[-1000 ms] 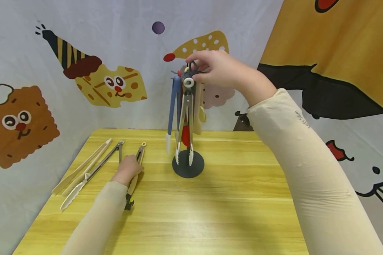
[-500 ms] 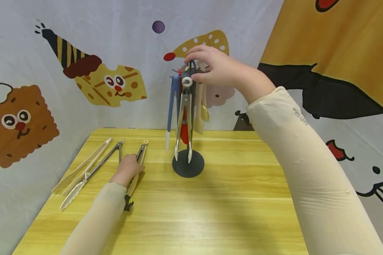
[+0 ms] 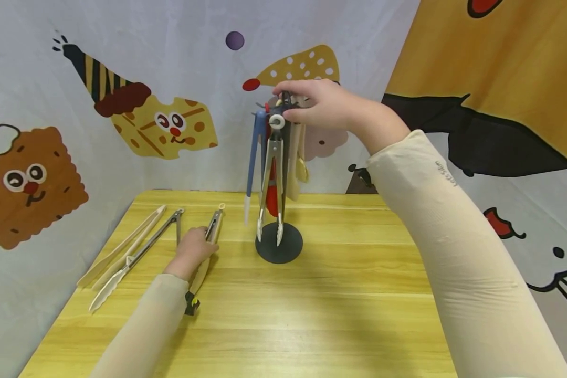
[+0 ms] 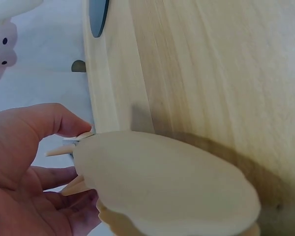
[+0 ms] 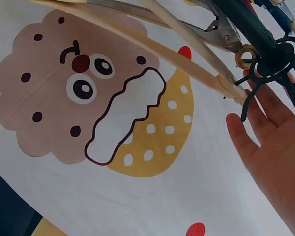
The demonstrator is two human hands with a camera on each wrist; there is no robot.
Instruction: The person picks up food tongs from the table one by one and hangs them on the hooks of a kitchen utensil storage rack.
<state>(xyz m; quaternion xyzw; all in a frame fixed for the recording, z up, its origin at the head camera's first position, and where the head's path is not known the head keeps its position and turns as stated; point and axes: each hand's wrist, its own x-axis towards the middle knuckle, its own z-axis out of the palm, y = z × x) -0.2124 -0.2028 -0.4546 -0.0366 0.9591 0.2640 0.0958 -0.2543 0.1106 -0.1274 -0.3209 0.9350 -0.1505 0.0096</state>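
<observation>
In the head view my left hand (image 3: pixel 195 251) grips steel tongs (image 3: pixel 214 224) with beige heads, slanting above the left of the table. The left wrist view shows one broad beige tong head (image 4: pixel 172 179) with the thumb along its edge. My right hand (image 3: pixel 328 105) holds the top of a black utensil rack (image 3: pixel 280 251), thumb in front and fingers over it. From its hooks hang white-tipped steel tongs (image 3: pixel 274 157), blue tongs (image 3: pixel 254 157), a red utensil (image 3: pixel 272 199) and pale wooden tongs (image 5: pixel 187 59). Some hooks are hidden behind the right hand.
Wooden tongs (image 3: pixel 123 247) and long steel tongs (image 3: pixel 146 245) with white heads lie at the left of the wooden table (image 3: pixel 340 315). A printed cloth (image 3: pixel 184 58) hangs behind the table's far edge.
My left hand has shifted slightly to the right, and the ring end of its tongs points farther up and right. The rack's hanging utensils have turned a little while my right hand stays at its top.
</observation>
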